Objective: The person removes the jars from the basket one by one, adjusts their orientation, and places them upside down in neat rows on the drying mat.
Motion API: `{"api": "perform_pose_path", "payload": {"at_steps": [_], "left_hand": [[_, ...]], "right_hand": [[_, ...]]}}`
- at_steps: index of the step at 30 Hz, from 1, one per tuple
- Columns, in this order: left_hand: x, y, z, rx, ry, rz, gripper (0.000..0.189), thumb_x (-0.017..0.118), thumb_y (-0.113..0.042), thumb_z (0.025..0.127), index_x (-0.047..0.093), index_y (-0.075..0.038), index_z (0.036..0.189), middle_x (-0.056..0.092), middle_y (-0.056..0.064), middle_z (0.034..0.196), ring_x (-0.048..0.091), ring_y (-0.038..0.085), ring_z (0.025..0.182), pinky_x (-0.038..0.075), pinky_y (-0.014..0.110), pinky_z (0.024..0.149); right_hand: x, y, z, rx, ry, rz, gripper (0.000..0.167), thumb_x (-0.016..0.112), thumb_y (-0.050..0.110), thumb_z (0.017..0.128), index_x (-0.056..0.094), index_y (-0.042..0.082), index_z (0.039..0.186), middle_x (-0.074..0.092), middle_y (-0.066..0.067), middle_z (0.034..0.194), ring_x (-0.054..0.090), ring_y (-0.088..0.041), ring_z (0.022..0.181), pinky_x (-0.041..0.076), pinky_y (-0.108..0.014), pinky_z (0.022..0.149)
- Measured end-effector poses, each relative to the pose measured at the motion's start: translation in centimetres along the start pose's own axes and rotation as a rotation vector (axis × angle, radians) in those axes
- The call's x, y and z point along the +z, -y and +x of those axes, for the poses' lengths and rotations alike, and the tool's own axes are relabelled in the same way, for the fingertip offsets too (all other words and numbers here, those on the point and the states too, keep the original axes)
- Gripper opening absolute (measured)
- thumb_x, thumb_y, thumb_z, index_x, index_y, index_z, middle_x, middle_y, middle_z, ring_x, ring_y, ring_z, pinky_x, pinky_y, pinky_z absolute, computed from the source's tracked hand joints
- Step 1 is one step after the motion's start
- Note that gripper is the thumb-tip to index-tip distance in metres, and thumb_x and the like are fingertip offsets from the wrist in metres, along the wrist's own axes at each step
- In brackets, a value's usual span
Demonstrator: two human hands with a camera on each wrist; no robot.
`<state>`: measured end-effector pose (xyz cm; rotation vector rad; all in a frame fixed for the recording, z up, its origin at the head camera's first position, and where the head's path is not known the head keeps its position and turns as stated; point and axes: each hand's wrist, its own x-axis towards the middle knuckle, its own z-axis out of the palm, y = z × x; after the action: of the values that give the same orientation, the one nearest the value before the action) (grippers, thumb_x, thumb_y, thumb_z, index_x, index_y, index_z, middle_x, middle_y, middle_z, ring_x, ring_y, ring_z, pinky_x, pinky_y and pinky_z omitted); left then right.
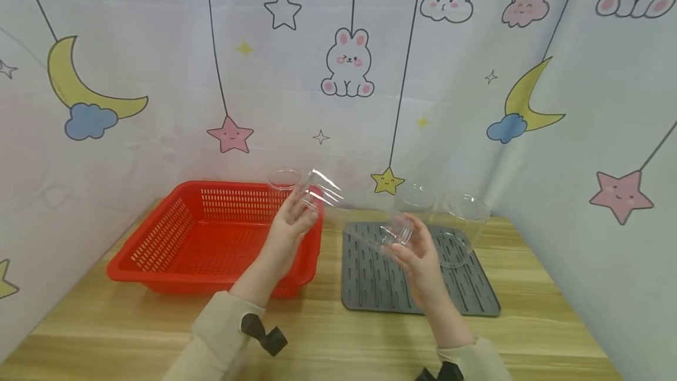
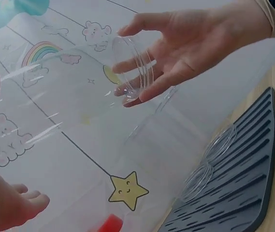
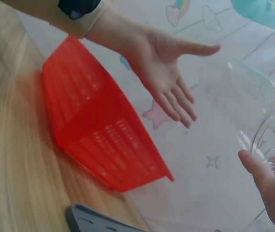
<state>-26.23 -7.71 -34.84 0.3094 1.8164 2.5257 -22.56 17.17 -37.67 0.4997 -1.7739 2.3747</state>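
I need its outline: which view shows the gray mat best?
The head view: the gray mat shows nearly in full, though the right hand and clear cups overlap it. The left wrist view shows a ridged part, cut off below; the right wrist view, one corner.

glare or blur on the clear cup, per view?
Head: white glare streaks on the held cup near the left hand; its middle barely shows. Left wrist: bright streaks along its side; teal thing, top left, looks soft. Right wrist: cup body faint against the pale backdrop.
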Motion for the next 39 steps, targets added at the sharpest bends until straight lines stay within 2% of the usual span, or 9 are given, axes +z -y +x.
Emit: {"api": "perform_pose_path", "payload": {"at_steps": [5, 11, 14, 19, 21, 26, 30, 35, 39], "left_hand": [[-0.1, -0.2, -0.2, -0.01, 0.089, -0.239, 0.076, 0.053, -0.013, 0.099, 0.004, -0.01, 0.158, 0.02, 0.019, 0.161, 0.027, 0.038, 0.146, 0.025, 0.048, 0.119], [-0.3, -0.3, -0.4, 0.015, 0.203, -0.377, 0.087, 0.065, -0.032, 0.093, 0.01, -0.014, 0.158, 0.019, 0.016, 0.162, 0.024, 0.039, 0.147, 0.017, 0.052, 0.121], [-0.3, -0.2, -0.3, 0.034, 0.228, -0.424, 0.09, 0.068, -0.036, 0.091, 0.011, -0.014, 0.158, 0.018, 0.016, 0.162, 0.026, 0.037, 0.146, 0.015, 0.05, 0.121], [-0.3, -0.2, -0.4, 0.061, 0.205, -0.494, 0.089, 0.069, -0.038, 0.09, 0.014, -0.015, 0.156, 0.024, 0.013, 0.158, 0.025, 0.035, 0.146, 0.013, 0.048, 0.122], [-0.3, -0.2, -0.4, 0.063, 0.184, -0.51, 0.083, 0.069, -0.035, 0.09, 0.019, -0.015, 0.154, 0.033, 0.01, 0.153, 0.027, 0.034, 0.145, 0.015, 0.048, 0.122], [-0.3, -0.2, -0.4, 0.056, 0.147, -0.54, 0.045, 0.058, -0.015, 0.098, 0.042, -0.019, 0.139, 0.052, 0.003, 0.139, 0.043, 0.029, 0.136, 0.026, 0.044, 0.119], [-0.3, -0.1, -0.3, 0.054, 0.141, -0.51, 0.038, 0.056, -0.006, 0.097, 0.051, -0.021, 0.132, 0.057, -0.001, 0.134, 0.044, 0.029, 0.137, 0.034, 0.04, 0.116], [0.0, -0.2, -0.2, 0.034, 0.113, -0.451, 0.05, 0.048, 0.0, 0.099, 0.04, -0.018, 0.145, 0.054, -0.002, 0.136, 0.049, 0.026, 0.133, 0.034, 0.04, 0.116], [0.6, -0.7, 0.1, 0.024, 0.105, -0.397, 0.058, 0.038, 0.002, 0.1, 0.027, -0.014, 0.154, 0.046, 0.002, 0.145, 0.039, 0.032, 0.141, 0.027, 0.044, 0.119]], "right_hand": [[1.0, -0.1, -0.3, 0.059, 0.042, 0.057, 0.057, 0.052, 0.002, 0.089, 0.033, 0.011, 0.142, 0.05, -0.002, 0.136, 0.056, -0.019, 0.123, 0.054, -0.035, 0.096], [1.8, -0.2, -0.5, 0.09, 0.05, 0.104, 0.051, 0.049, 0.006, 0.09, 0.037, 0.012, 0.139, 0.045, -0.011, 0.14, 0.054, -0.024, 0.126, 0.055, -0.035, 0.094], [2.1, -0.3, -0.6, 0.11, 0.045, 0.129, 0.05, 0.049, 0.008, 0.09, 0.037, 0.011, 0.139, 0.042, -0.016, 0.141, 0.055, -0.024, 0.125, 0.056, -0.034, 0.092], [2.3, -0.5, -0.6, 0.144, 0.046, 0.152, 0.056, 0.047, 0.008, 0.09, 0.031, 0.007, 0.144, 0.041, -0.015, 0.14, 0.053, -0.023, 0.125, 0.056, -0.034, 0.091], [2.4, -0.5, -0.6, 0.156, 0.048, 0.158, 0.059, 0.047, 0.008, 0.09, 0.028, 0.004, 0.146, 0.041, -0.015, 0.14, 0.052, -0.024, 0.126, 0.056, -0.034, 0.091], [2.2, -0.7, -0.6, 0.187, 0.051, 0.154, 0.062, 0.045, 0.01, 0.092, 0.024, 0.004, 0.149, 0.042, -0.014, 0.14, 0.048, -0.031, 0.131, 0.056, -0.034, 0.092], [1.9, -0.8, -0.5, 0.214, 0.078, 0.148, 0.058, 0.041, 0.011, 0.095, 0.023, 0.006, 0.15, 0.044, -0.012, 0.14, 0.048, -0.031, 0.131, 0.054, -0.035, 0.094], [1.2, -0.8, -0.3, 0.258, 0.133, 0.167, 0.056, 0.038, 0.014, 0.097, 0.021, 0.007, 0.149, 0.043, -0.013, 0.142, 0.051, -0.024, 0.129, 0.053, -0.035, 0.097], [0.6, -0.9, -0.1, 0.266, 0.185, 0.203, 0.051, 0.037, 0.014, 0.097, 0.023, 0.01, 0.146, 0.041, -0.012, 0.142, 0.055, -0.018, 0.125, 0.053, -0.035, 0.097]]}}
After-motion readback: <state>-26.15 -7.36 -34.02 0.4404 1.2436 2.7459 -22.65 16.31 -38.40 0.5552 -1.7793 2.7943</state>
